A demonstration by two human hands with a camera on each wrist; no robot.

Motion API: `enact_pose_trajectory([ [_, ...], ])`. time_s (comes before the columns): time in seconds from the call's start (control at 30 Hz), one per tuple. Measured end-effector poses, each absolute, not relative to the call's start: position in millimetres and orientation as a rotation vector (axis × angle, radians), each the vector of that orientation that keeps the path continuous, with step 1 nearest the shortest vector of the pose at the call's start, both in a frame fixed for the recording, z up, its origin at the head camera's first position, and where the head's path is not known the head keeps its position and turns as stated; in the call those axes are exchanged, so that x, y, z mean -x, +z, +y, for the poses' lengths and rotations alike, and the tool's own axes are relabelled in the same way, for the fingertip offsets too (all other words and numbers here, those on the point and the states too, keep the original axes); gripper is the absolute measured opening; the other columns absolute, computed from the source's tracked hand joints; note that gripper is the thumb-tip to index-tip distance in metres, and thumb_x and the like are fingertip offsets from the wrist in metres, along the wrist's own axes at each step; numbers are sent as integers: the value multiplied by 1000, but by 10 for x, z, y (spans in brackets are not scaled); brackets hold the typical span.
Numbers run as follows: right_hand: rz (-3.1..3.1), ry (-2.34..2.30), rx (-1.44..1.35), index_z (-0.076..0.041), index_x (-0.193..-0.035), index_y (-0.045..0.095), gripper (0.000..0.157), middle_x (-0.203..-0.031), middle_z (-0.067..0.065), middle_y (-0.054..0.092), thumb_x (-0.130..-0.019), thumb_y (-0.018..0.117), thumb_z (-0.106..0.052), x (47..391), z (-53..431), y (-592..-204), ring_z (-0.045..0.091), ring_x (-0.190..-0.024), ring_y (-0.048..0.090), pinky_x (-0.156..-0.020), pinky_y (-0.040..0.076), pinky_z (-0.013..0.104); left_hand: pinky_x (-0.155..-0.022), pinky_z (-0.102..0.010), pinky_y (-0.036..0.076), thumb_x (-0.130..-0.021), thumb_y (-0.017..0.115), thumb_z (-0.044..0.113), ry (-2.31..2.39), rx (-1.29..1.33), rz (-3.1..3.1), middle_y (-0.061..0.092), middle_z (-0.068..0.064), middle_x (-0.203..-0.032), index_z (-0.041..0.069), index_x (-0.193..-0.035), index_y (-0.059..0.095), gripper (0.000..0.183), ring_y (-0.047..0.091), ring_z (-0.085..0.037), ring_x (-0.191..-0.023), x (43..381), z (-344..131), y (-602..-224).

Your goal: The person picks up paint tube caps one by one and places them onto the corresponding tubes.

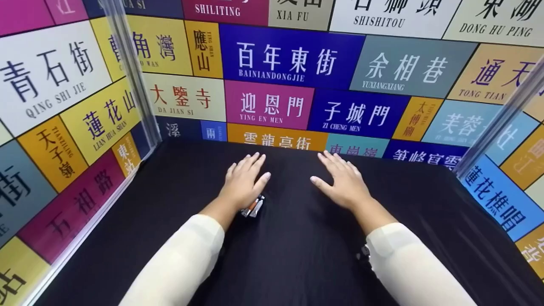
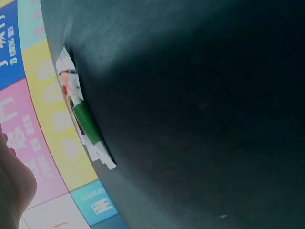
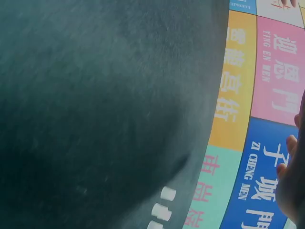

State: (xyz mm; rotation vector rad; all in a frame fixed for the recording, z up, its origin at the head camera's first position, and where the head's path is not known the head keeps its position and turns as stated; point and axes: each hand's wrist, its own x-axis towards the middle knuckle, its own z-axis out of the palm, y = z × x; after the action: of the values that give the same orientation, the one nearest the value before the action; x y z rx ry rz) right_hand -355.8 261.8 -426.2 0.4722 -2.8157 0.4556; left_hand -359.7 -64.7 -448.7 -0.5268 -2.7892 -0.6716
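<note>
Both hands are held out over the black-covered table, fingers extended and thumbs pointing inward. Just beyond my left hand's wrist, partly hidden by it, lie small narrow things (image 1: 256,207) with orange and silvery parts. The left wrist view shows this cluster close up: a green piece (image 2: 87,124) with pale ends, beside an orange, red and white one (image 2: 70,83). My left hand (image 1: 244,180) holds nothing. Across a gap from it, my right hand (image 1: 344,180) is also without anything in its fingers. Several small white pieces (image 3: 162,211) lie near the table's far edge in the right wrist view.
A black cloth (image 1: 289,255) covers the table. Behind it stands a wall of coloured name signs (image 1: 293,55), with more along both sides. Clear upright panel edges rise at the left corner (image 1: 136,76) and the right corner (image 1: 497,123).
</note>
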Motion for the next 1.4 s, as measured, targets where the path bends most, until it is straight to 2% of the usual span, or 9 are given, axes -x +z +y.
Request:
enact_pose_trajectory([
  [0.33, -2796, 668, -472, -31, -169, 33, 78, -178, -3, 31, -103, 58, -65, 3440, 2936, -4306, 31, -167, 24, -132, 17, 66, -131, -59, 26, -112, 42, 54, -840, 704, -2749, 42, 1, -172, 25, -167, 40, 62, 33, -27, -163, 3497, -787, -4533],
  [0.67, -2813, 791, -364, -32, -169, 32, 81, -178, 3, 30, -101, 60, -66, 3347, 3207, -4451, 35, -167, 23, -131, 19, 69, -131, -53, 31, -111, 50, 49, -954, 680, -2784, 54, -7, -163, 20, -159, 53, 56, 45, -31, -156, 3499, -938, -4662],
  [0.73, -2808, 825, -334, -30, -169, 33, 81, -178, 6, 30, -102, 61, -65, 3325, 3269, -4470, 37, -166, 24, -131, 19, 69, -129, -52, 35, -110, 56, 46, -983, 679, -2760, 60, -7, -157, 17, -153, 60, 52, 51, -31, -151, 3490, -949, -4670],
  [0.83, -2805, 864, -282, -27, -169, 35, 81, -177, 12, 30, -102, 62, -63, 3291, 3354, -4505, 41, -165, 25, -130, 20, 70, -120, -49, 46, -105, 67, 39, -1008, 710, -2727, 71, -8, -141, 12, -140, 70, 44, 63, -31, -135, 3468, -931, -4676],
  [0.97, -2812, 892, -237, -25, -169, 35, 83, -177, 17, 28, -101, 62, -64, 3265, 3447, -4558, 45, -164, 26, -129, 20, 72, -104, -45, 57, -100, 76, 31, -1050, 739, -2733, 75, -10, -126, 9, -130, 75, 37, 73, -30, -113, 3429, -891, -4688],
  [1.17, -2832, 906, -196, -26, -169, 34, 84, -178, 19, 25, -101, 61, -66, 3229, 3573, -4619, 47, -164, 24, -128, 19, 73, -100, -46, 59, -95, 82, 27, -1070, 726, -2796, 75, -14, -118, 5, -125, 77, 37, 75, -30, -108, 3392, -875, -4718],
  [1.4, -2826, 960, -130, -25, -170, 32, 85, -177, 22, 23, -101, 62, -65, 3182, 3712, -4673, 51, -163, 22, -128, 18, 75, -90, -40, 56, -88, 90, 33, -888, 657, -2898, 75, -8, -101, 11, -110, 83, 31, 66, -19, -93, 3376, -888, -4755],
])
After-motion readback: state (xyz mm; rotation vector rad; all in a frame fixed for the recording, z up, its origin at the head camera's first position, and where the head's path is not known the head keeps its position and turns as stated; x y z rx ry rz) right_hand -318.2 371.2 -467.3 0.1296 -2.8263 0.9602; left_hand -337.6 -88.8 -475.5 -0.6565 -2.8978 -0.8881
